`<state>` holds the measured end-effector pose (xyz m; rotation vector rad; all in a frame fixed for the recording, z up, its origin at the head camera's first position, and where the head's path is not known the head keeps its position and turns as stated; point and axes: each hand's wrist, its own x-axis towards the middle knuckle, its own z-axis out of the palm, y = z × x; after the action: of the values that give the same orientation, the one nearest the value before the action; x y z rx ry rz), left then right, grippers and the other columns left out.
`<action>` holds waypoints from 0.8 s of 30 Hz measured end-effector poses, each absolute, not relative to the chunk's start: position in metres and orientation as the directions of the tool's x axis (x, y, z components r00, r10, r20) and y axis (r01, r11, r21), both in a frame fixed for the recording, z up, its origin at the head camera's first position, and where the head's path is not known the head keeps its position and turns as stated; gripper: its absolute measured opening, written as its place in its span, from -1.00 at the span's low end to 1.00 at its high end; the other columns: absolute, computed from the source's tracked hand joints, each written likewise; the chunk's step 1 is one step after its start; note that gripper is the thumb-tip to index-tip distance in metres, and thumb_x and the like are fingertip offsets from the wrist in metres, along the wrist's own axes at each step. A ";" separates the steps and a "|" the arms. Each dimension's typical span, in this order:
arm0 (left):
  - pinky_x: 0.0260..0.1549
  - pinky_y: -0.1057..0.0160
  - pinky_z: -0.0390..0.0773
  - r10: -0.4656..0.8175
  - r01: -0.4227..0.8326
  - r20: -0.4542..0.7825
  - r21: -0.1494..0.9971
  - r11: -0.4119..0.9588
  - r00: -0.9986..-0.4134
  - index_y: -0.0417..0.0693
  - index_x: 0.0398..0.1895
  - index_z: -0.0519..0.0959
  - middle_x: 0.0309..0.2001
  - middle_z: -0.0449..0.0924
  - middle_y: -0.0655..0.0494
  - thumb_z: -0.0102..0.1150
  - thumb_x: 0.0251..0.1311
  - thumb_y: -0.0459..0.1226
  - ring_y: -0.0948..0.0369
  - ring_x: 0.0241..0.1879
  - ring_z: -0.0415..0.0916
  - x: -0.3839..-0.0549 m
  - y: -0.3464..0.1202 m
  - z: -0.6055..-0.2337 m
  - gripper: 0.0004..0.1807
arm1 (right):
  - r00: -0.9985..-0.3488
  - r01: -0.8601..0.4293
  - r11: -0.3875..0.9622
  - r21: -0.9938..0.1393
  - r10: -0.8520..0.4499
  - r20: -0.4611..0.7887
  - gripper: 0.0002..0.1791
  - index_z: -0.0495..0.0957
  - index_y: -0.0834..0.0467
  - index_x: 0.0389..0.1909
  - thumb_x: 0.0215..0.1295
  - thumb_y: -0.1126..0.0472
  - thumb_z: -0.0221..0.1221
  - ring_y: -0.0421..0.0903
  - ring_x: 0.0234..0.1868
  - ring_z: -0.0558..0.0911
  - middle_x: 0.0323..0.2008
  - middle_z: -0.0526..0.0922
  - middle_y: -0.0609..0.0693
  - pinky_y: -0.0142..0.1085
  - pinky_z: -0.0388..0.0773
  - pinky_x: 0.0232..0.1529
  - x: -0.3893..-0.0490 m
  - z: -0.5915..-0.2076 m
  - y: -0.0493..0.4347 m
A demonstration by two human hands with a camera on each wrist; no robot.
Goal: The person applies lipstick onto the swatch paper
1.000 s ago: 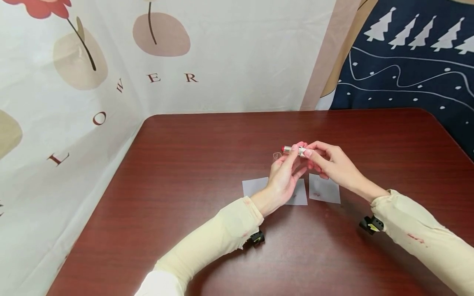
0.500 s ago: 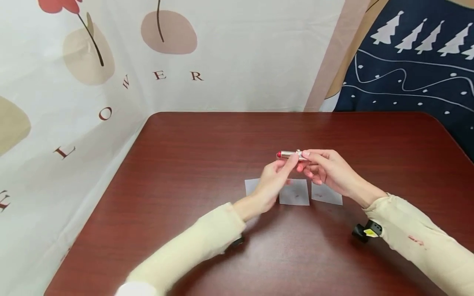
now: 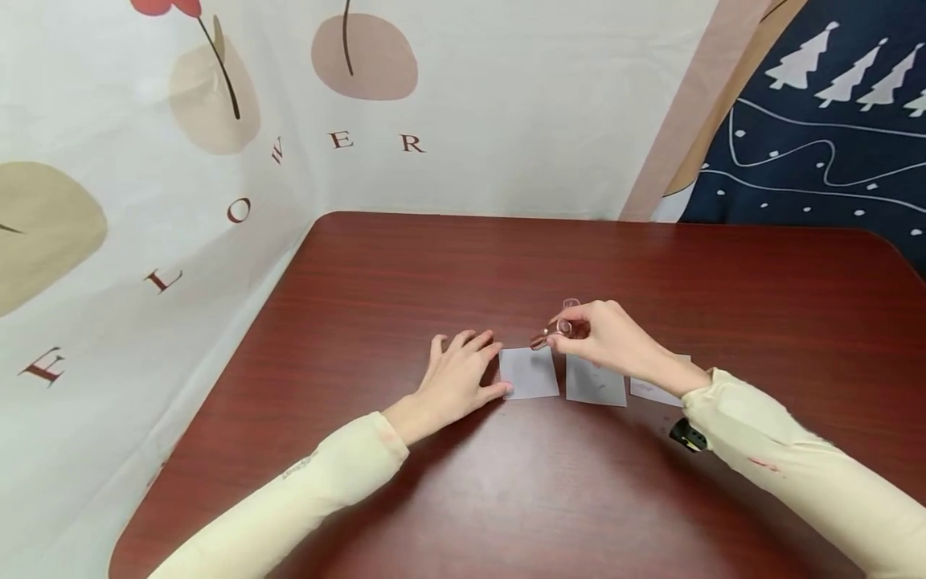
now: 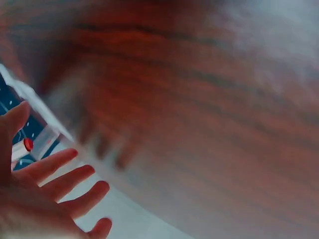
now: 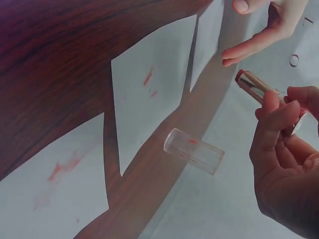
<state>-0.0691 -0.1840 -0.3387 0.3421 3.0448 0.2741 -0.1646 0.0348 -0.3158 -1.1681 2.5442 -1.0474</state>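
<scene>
My right hand (image 3: 615,338) pinches a lipstick (image 3: 551,332) over the far edge of the left paper square (image 3: 530,374). In the right wrist view the lipstick (image 5: 254,87) shows its red tip out of a shiny metallic tube. My left hand (image 3: 459,378) has its fingers spread, with thumb and fingertips right at that square's left edge. The left wrist view shows this hand (image 4: 55,199) with fingers extended and nothing in them. A middle paper square (image 5: 154,84) and a right one (image 5: 65,174) bear red smears. The right square is partly covered by my right wrist.
A clear lipstick cap (image 5: 194,152) stands on the table beyond the papers, just behind my right hand in the head view. The dark red wooden table (image 3: 405,273) meets a white printed cloth (image 3: 506,121) at its back and left.
My left hand has let go of the lipstick and moved left and down to the left paper. My right hand has brought the lipstick down toward that paper, tip now angled lower.
</scene>
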 end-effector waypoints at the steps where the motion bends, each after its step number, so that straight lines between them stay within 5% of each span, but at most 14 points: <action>1: 0.10 -0.21 0.00 0.220 0.209 -0.052 0.159 0.965 -0.974 0.03 0.23 0.43 0.29 0.30 0.01 0.14 0.09 0.17 0.02 0.27 0.16 -0.071 -0.183 -0.341 -0.32 | -0.678 -0.630 0.450 -0.633 -0.716 0.165 -0.92 0.56 0.08 -0.50 0.11 0.20 0.25 -0.24 -0.70 0.36 -0.69 0.43 -0.17 -0.38 0.26 -0.66 -0.166 -0.318 0.032; 10: 0.14 -0.25 -0.04 0.248 0.246 -0.038 0.055 0.968 -0.968 0.22 0.27 0.40 0.31 0.27 0.05 0.05 0.12 0.22 -0.01 0.31 0.09 -0.090 -0.178 -0.357 -0.35 | -0.647 -0.714 0.452 -0.535 -0.718 0.257 -0.95 0.54 0.11 -0.57 0.00 0.27 0.20 -0.28 -0.63 0.37 -0.63 0.49 -0.17 -0.41 0.31 -0.59 -0.173 -0.328 0.022; 24: 0.10 -0.17 0.06 0.245 0.245 -0.041 0.013 0.970 -0.969 0.21 0.29 0.37 0.30 0.28 0.06 -0.03 0.16 0.24 0.00 0.31 0.06 -0.097 -0.173 -0.360 -0.34 | -0.649 -0.729 0.492 -0.475 -0.717 0.253 -0.95 0.60 0.13 -0.52 -0.02 0.25 0.19 -0.29 -0.71 0.31 -0.67 0.53 -0.20 -0.38 0.27 -0.62 -0.187 -0.334 0.012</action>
<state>-0.0971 -0.1733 -0.3598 0.3825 3.0761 0.0122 -0.1868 0.0117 -0.3343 -1.3241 2.7321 -0.8866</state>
